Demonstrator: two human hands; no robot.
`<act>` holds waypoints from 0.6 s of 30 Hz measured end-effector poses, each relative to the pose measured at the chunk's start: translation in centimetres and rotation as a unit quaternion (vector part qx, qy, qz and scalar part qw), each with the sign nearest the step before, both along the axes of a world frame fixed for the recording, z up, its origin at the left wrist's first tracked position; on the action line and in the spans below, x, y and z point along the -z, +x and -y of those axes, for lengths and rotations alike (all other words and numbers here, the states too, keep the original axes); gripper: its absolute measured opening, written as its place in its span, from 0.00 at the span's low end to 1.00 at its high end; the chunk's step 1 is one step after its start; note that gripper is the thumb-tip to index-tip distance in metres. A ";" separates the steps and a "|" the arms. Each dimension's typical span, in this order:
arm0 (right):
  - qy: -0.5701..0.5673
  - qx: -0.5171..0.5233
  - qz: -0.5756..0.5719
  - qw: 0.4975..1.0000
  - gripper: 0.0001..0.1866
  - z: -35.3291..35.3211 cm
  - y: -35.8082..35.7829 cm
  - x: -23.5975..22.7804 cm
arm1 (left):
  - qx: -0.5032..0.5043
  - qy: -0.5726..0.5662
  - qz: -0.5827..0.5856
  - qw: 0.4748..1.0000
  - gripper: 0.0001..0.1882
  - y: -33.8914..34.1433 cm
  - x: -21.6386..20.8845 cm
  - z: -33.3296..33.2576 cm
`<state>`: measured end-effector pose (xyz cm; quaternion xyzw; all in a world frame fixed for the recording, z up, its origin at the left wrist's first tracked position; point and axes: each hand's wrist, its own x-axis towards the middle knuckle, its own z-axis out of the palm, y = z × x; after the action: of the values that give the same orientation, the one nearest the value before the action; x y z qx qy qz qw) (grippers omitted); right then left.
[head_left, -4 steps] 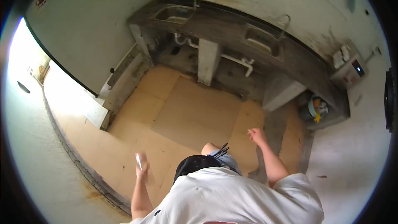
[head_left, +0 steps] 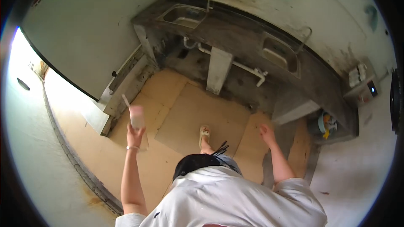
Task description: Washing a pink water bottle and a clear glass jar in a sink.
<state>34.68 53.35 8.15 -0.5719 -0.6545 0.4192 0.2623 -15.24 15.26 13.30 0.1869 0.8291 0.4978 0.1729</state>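
My left hand is raised at the left, its fingers closed round a pale, cup-like container. The container's upper part is pink and blurred, so its exact kind is unclear. A thin white stick, like a straw, shows beside its top. On that wrist is a pale bracelet. My right hand hangs over the floor at the right, away from the counter. Its fingers are loosely curled, and nothing shows in them.
Ahead runs a dark counter with two steel sinks, the left sink and the right sink. Concrete supports and white pipes are below. A bucket stands under its right end. A grey panel borders the left.
My left hand has moved forward and a little left with the container, which shows more fully. My right hand has shifted slightly forward and right. A sandalled foot has come into view.
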 end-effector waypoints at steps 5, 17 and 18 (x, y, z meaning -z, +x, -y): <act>-0.063 -0.150 0.155 0.974 0.20 -15.0 -18.3 -1.3 | -0.032 0.041 0.009 0.999 0.31 -8.6 -5.2 -13.1; -0.061 -0.035 -0.126 0.990 0.22 -35.1 -52.9 -11.5 | -0.340 0.199 0.429 0.813 0.34 -37.8 -1.1 -22.3; -0.070 -0.029 -0.131 0.988 0.21 -36.2 -54.2 -10.6 | -0.329 0.171 0.468 0.802 0.35 -40.5 -2.4 -25.7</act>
<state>-19.57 89.52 18.73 -0.5096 -0.5997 0.5432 0.2926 -55.69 40.96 15.66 -0.3257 0.5606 0.6856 0.3311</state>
